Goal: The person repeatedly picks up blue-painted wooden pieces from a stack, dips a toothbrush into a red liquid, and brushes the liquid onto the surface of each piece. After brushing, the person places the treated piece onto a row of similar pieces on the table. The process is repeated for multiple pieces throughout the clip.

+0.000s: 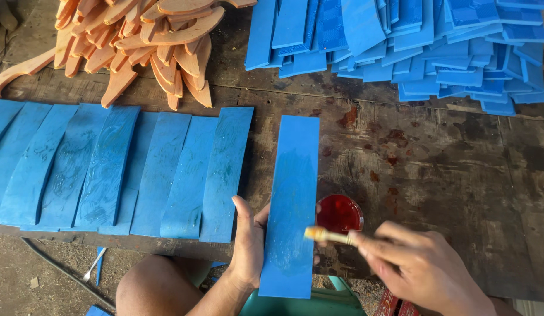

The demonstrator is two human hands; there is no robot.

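Gripping the thin brush (327, 236) in my right hand (421, 269) over the small red-filled cup (340, 213), I'd stroke lengthwise while my left hand (248, 243) clamps the flat blue wooden slat (292, 199) against the stained wooden workbench (447, 175).

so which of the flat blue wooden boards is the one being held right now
The straight rectangular blue wooden board nearest the red paint cup; the left hand grips its edge and it lies apart from the curved blue boards laid side by side.

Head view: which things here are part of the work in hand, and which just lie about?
In use: blue board held by left hand; brush in right hand; red pot.

Lying about: blue row, blue pile, orange pieces.
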